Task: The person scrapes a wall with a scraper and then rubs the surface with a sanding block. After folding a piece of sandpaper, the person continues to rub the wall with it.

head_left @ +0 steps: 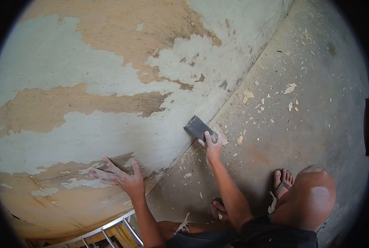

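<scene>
Right hand [212,149] is gripping one end of a dark block [197,126], fingers curled; block is sitting low against the wall [110,134]. Left hand [125,178], empty, is spreading its fingers there. Keeping the block flat is probably evening pressure.

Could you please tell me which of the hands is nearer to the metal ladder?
Left. The left hand is spread at the wall, above the metal ladder in the picture; the right hand, holding the dark block, is farther off, up and to the right.
</scene>
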Motion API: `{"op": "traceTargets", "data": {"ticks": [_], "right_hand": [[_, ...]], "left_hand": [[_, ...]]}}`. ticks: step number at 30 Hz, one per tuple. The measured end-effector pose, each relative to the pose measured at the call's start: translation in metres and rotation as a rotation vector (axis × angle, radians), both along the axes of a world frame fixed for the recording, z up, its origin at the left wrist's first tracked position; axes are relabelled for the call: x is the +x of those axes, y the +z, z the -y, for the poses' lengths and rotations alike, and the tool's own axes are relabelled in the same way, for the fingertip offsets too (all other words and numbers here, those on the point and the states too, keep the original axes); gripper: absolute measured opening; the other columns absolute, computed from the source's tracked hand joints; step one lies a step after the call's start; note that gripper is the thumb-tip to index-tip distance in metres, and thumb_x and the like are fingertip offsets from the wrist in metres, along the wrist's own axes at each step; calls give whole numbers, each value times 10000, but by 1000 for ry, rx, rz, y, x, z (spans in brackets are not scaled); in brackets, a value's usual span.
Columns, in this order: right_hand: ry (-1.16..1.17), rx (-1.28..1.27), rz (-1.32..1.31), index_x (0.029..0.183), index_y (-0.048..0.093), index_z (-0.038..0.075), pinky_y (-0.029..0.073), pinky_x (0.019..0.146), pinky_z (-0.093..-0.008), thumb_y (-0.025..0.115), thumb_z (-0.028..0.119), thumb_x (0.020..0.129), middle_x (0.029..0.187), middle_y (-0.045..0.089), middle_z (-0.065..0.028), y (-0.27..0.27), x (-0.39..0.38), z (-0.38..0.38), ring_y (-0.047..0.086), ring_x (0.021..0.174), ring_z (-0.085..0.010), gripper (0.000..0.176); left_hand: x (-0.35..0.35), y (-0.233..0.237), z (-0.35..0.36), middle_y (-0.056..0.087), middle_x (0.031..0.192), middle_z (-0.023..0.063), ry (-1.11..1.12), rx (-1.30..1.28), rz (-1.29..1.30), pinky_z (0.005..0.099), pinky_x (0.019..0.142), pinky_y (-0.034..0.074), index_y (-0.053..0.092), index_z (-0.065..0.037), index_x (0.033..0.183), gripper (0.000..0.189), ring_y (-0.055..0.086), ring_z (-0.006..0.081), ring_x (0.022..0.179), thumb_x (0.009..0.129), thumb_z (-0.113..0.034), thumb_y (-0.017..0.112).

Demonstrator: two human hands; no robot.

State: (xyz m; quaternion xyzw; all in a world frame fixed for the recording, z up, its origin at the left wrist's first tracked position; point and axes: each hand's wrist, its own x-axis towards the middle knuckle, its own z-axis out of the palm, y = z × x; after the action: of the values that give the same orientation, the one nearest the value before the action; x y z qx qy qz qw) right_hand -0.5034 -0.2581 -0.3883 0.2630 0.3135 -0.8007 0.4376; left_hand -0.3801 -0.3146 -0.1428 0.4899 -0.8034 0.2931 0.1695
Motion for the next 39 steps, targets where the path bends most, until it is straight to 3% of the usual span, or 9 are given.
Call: {"op": "traceTargets", "data": {"ticks": [6, 12, 16, 19, 21, 24, 28, 31, 39], "right_hand": [[-31, -176, -142, 1236, 448, 41, 596, 737, -292, 626, 172, 963, 1106, 609, -73, 20, -2, 15, 625, 963, -136, 351], [48, -21, 107, 1264, 471, 43, 604, 767, -317, 641, 142, 949, 1096, 594, -73, -9, 25, 3, 604, 951, -147, 371], [-74, -223, 16, 1292, 426, 18, 597, 797, -334, 631, 149, 957, 1190, 580, -103, 19, -2, 18, 611, 995, -165, 414], [-18, -159, -15, 1224, 463, 37, 589, 820, -326, 593, 210, 985, 1124, 596, -59, -5, 18, 17, 613, 977, -130, 323], [84, -14, 131, 1212, 473, 34, 584, 831, -338, 594, 216, 985, 1121, 597, -57, -19, 41, 2, 611, 983, -135, 315], [-26, -140, 86, 1206, 478, 35, 587, 825, -333, 594, 219, 985, 1149, 593, -59, -4, 28, 7, 613, 1019, -142, 310], [-42, -233, 30, 1202, 479, 41, 588, 815, -318, 589, 215, 987, 1136, 565, -40, 16, 6, 23, 610, 989, -132, 298], [80, -82, 164, 1233, 462, 22, 588, 842, -364, 619, 208, 970, 1200, 559, -92, -19, 59, 7, 606, 1029, -176, 359], [-81, -269, 54, 1245, 463, 12, 589, 840, -361, 603, 202, 979, 1155, 573, -86, 11, 11, 26, 598, 1018, -160, 356]], "left_hand": [[5, 2, -6, -135, 1603, 220, 21, 30, -22, 674, 1107, -25, 121, -221, 1575, 973, -175, 426, 1462, 826, -438, 703], [-3, -1, -4, -139, 1601, 223, -14, 25, -29, 662, 1113, -27, 126, -227, 1574, 941, -182, 422, 1461, 846, -410, 695], [5, 4, -9, -127, 1601, 226, 3, 18, 12, 671, 1108, -21, 128, -230, 1573, 958, -174, 423, 1462, 835, -433, 703], [4, 0, -2, -135, 1600, 223, -36, 11, 4, 673, 1107, -21, 126, -229, 1572, 947, -176, 422, 1462, 845, -426, 698], [4, -5, 1, -154, 1598, 219, -22, -22, -25, 672, 1106, -26, 123, -224, 1573, 950, -176, 422, 1463, 845, -430, 696], [4, -3, -2, -131, 1587, 260, -4, -23, 9, 664, 1113, -25, 127, -179, 1572, 980, -146, 469, 1454, 826, -455, 699], [7, -1, -2, -169, 1595, 219, -19, 15, 28, 683, 1097, -34, 111, -198, 1574, 985, -187, 424, 1459, 827, -441, 706], [10, -9, 5, -156, 1596, 227, -26, -44, 9, 685, 1096, -34, 105, -194, 1574, 988, -192, 436, 1455, 829, -443, 704], [13, 3, -4, -146, 1599, 221, -3, 23, 55, 691, 1095, -32, 103, -220, 1575, 979, -181, 448, 1453, 834, -458, 696]]}}
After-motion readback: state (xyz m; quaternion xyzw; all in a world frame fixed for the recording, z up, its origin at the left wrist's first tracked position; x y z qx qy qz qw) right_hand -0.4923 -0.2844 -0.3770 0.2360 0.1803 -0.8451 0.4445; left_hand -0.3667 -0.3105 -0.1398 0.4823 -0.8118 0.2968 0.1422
